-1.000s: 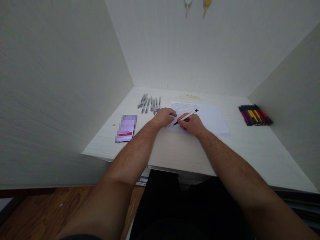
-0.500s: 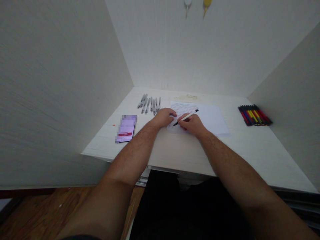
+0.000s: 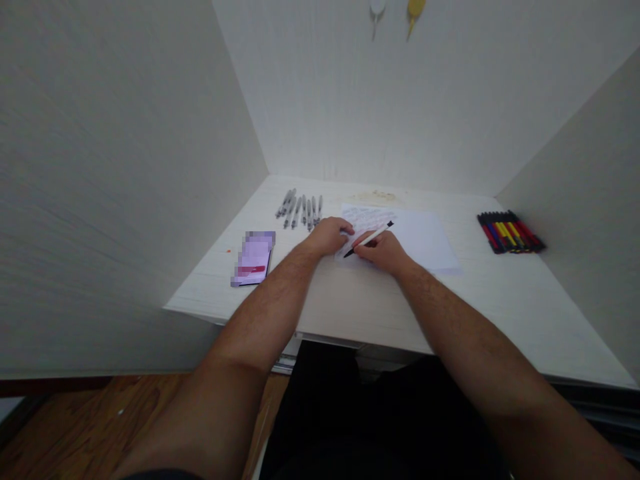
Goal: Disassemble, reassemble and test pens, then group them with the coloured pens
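A white pen with black ends [image 3: 373, 237] is held by my right hand [image 3: 383, 252], its dark tip down at the lower left part of the paper. My left hand [image 3: 331, 235] lies at the paper's left edge, thumb and fingers apart, holding nothing. Rows of writing cover the upper left of the white paper [image 3: 427, 240]; its right part is blank. Part of the sheet is hidden under both hands.
Several clear pens [image 3: 299, 210] lie at the back left. A phone with a lit screen [image 3: 254, 257] rests by my left forearm. Several colourful pens [image 3: 510, 232] lie together at the right. Walls enclose the white desk [image 3: 360, 307] at the left, back and right.
My right hand and the pen have shifted slightly left and toward me over the paper. My left hand has stayed in place.
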Demonstrator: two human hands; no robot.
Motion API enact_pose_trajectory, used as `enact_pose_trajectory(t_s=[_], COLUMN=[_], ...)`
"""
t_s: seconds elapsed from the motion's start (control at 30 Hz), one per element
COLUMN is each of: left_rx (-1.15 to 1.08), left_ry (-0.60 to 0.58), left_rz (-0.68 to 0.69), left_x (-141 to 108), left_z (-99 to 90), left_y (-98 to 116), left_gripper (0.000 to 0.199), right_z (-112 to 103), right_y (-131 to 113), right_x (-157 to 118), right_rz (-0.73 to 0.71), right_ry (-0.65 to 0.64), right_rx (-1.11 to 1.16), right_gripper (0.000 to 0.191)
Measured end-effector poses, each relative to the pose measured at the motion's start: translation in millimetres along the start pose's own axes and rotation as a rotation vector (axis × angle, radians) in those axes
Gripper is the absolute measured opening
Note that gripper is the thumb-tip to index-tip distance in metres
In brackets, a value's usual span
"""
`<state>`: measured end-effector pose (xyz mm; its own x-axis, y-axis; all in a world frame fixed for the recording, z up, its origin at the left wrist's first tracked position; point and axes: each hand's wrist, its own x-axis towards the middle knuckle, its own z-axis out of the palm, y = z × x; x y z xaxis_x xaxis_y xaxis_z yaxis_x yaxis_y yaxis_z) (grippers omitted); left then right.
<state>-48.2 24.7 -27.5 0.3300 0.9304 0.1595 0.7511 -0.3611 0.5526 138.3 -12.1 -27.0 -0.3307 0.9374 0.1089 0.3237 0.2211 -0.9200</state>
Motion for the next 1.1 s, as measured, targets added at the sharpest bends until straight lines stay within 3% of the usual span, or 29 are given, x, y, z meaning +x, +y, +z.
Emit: enact_pose_trajectory(t_s=[0.13, 0.33, 0.53, 0.77, 0.93, 1.1], left_rx=[0.001, 0.001, 0.006, -0.004, -0.017, -0.027], left_ry=[0.006, 0.002, 0.011, 0.006, 0.01, 0.009], left_rz=[-0.005, 0.025, 0.029, 0.019, 0.012, -0.001], left_x=[0.6, 1.0, 0.7, 1.1, 1.3, 0.1], left_z=[1.0, 0.8, 0.3, 0.6, 1.1, -0.2], left_y=[-1.5, -2.2, -0.7, -1.6, -1.6, 0.8], left_gripper=[0.027, 0.028, 0.028, 0.028, 0.027, 0.027], right_z=[0.2, 2.2, 1.1, 1.1, -1.3, -1.4], right_y=[0.1, -0.6, 2.9, -1.2, 1.7, 2.9], right_x=[0.2, 0.1, 2.3, -1.0, 2.2, 2.1], right_rz=[0.018, 0.008, 0.031, -0.007, 0.043, 0.048], right_ry=[0.089, -0.005, 0.135, -0.027, 0.122, 0.141], right_rx=[-0.055, 0.023, -0.073, 0.014, -0.063, -0.029], right_gripper=[0.021, 0.022, 0.022, 0.018, 0.018, 0.019])
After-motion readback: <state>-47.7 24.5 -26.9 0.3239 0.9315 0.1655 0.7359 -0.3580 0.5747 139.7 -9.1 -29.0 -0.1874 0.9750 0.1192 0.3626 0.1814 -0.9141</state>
